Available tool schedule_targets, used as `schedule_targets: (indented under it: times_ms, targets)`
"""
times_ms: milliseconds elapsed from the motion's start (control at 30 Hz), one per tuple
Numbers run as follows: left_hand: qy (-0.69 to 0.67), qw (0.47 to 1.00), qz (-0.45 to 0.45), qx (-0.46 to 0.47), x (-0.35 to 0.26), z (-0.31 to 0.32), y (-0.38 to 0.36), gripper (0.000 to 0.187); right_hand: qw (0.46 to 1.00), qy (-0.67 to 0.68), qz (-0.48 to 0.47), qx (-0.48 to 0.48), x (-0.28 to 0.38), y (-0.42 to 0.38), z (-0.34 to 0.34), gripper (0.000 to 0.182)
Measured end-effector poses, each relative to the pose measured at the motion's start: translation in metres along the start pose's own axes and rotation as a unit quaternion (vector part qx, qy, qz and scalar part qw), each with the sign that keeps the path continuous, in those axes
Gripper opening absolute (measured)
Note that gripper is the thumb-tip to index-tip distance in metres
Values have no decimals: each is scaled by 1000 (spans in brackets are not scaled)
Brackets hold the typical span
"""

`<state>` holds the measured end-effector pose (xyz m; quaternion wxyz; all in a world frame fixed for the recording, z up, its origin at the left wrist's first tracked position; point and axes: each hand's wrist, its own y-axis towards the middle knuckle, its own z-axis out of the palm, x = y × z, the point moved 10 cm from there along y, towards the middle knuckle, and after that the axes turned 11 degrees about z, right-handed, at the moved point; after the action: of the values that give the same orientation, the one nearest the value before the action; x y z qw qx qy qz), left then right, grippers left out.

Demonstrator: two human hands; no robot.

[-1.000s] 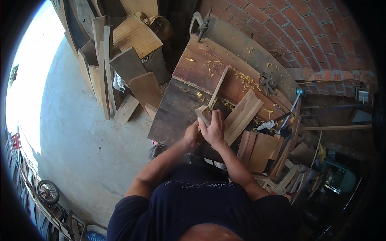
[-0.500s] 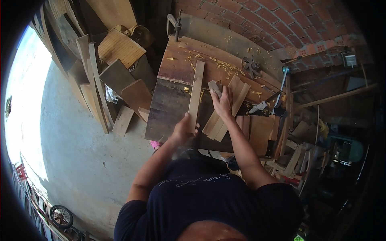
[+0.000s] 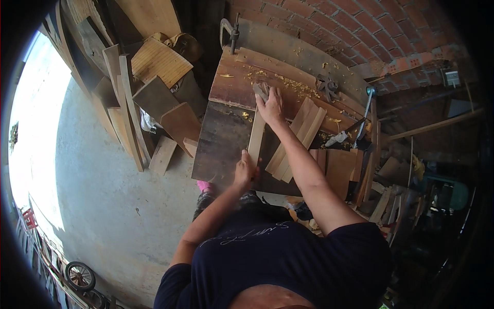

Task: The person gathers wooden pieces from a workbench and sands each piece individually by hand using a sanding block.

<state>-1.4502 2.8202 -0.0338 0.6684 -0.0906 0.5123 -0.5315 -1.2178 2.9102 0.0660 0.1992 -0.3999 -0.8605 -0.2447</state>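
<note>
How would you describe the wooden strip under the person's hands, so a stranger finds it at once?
On the dark workbench before the brick wall lies the wooden strip. The left hand grips its near end; the right hand presses a small block at its far end. The other slats lie untouched.

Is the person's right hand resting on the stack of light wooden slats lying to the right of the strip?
No, the right hand presses a small grey block at the far end of the narrow wooden strip, apart from the stack of light wooden slats.

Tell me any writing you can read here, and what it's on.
Only one text shows: pale cursive lettering across the dark shirt, seen upside down and too blurred to read. The workbench, the wood strip under both hands and the brick wall carry no writing.
</note>
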Motion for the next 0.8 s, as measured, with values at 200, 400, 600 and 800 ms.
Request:
schedule_targets:
  times_ms: [200, 400, 600, 800]
  targets:
    - [36, 998, 49, -35, 0, -13, 5, 70, 989, -37, -79, 122, 56, -119, -35, 40]
    - [69, 996, 49, -33, -6, -22, 1, 69, 997, -50, -30, -40, -9, 54, 14, 44]
    - [25, 993, 113, -26, -1, -20, 10, 69, 986, -42, -97, 127, 71, -133, -30, 43]
    - [73, 994, 54, -53, -7, -27, -2, 60, 999, -5, -47, 19, -4, 13, 9, 41]
